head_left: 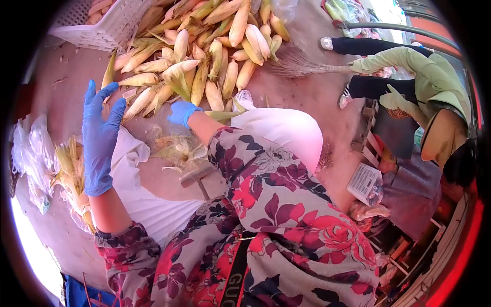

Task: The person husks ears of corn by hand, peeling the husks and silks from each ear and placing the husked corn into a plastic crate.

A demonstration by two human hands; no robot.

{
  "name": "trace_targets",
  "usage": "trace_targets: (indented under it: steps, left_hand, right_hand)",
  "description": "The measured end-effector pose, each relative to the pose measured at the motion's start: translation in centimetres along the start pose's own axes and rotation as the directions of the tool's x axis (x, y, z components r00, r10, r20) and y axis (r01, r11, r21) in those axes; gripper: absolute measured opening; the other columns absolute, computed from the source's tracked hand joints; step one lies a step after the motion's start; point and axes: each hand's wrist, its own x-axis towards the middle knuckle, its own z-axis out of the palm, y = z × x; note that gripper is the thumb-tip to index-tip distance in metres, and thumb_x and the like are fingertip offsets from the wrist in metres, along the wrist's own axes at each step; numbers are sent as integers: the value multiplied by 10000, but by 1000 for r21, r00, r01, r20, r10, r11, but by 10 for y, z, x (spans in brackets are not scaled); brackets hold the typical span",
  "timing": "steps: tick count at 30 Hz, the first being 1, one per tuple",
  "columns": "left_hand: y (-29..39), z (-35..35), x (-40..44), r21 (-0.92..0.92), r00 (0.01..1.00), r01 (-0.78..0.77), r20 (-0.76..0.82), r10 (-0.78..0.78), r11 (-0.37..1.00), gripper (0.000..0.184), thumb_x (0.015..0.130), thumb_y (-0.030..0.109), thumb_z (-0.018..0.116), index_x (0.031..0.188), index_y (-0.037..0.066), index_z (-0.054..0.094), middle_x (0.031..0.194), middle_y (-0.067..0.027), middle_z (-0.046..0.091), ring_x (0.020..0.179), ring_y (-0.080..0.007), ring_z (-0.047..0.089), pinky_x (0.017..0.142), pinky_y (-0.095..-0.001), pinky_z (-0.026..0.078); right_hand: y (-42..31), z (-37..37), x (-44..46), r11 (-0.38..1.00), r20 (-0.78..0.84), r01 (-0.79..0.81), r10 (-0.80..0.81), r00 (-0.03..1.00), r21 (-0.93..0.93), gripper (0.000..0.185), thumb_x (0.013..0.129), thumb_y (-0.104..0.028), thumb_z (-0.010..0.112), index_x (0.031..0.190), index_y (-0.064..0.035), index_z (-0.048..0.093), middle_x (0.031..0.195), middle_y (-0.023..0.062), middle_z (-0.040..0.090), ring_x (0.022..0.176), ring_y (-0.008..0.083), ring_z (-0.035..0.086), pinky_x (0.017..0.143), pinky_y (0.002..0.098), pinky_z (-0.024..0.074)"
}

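My left hand [101, 135], in a blue glove, is raised at the left with fingers and thumb spread, holding nothing. It is nearest to the left edge of a heap of corn cobs [204, 61], most of them partly husked with pale leaves on. At the near edge of the heap is my right hand [183, 113], also in a blue glove. Its back faces me and its fingers are mostly hidden, so a grip cannot be made out. A green-husked cob [221, 115] lies just right of it. Loose husks and silk [179, 151] are on the floor below.
A white plastic crate [105, 31] stands at upper left. Plastic bags [36, 158] and a pile of husks [71, 174] lie on the left. At right, another person [424, 77] in a light green top bends over with a broom [302, 65]. A grey basket [365, 183] sits below.
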Motion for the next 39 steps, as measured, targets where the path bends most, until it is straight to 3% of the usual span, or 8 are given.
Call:
trace_targets:
  steps: [10,16,19,22,26,30,34,39]
  left_hand:
    - [40,16,12,-18,997,-74,-5,74,997,311,793,117,621,1088,43,559,1371,-213,326,1288,-305,309,1034,-375,265]
    - [53,25,19,-48,995,-53,83,57,997,372,769,62,600,1135,58,533,1405,-178,282,1266,-310,338,1016,-392,302]
    - [52,30,26,-32,990,-39,134,42,999,402,755,75,593,1150,57,525,1404,-183,280,1235,-318,371,1011,-393,310]
    - [48,35,31,-28,988,-1,157,5,1000,410,754,78,588,1158,58,521,1401,-191,280,1235,-325,371,1010,-396,311]
    - [47,46,38,-8,980,-6,200,8,1000,426,750,90,592,1167,56,513,1406,-193,268,1237,-333,366,1014,-401,308]
    - [58,57,43,-10,970,-17,242,19,1000,425,754,81,592,1171,53,512,1413,-184,258,1244,-329,360,1015,-401,306]
    - [64,63,43,-29,966,-14,256,21,999,426,755,61,598,1172,50,512,1415,-178,257,1243,-322,360,1012,-398,310]
    - [62,66,36,-36,981,-28,190,34,999,382,766,126,592,1135,45,535,1391,-134,323,1177,-255,416,1001,-367,313]
  right_hand:
    - [98,-84,13,935,-627,-180,340,701,305,315,749,-299,585,905,-28,621,932,216,605,887,371,568,793,407,454]
    - [171,-180,-25,806,-771,-495,528,356,324,747,639,-313,741,1230,-10,400,1241,171,417,1124,353,409,941,453,339]
    - [215,-206,-12,766,-717,-556,582,383,324,965,587,-379,773,1313,9,272,1307,195,385,1166,347,413,951,437,358]
    - [250,-211,6,784,-531,-427,620,578,450,1019,571,-388,782,1323,37,240,1235,234,463,1120,333,483,932,392,399]
    - [241,-184,49,638,-377,-480,758,533,602,724,618,-249,731,1168,65,379,1090,264,549,1004,358,553,878,376,437]
    - [163,-134,59,482,-405,-110,822,400,869,676,634,-267,692,1130,67,378,1053,278,544,983,363,548,845,405,426]
    - [113,-74,54,697,-530,73,468,707,713,605,650,-276,704,1114,16,448,1088,247,518,1012,377,516,860,400,422]
    - [137,-65,73,860,-832,36,482,274,509,507,682,-256,696,1072,-6,490,996,206,521,961,353,494,873,418,371]
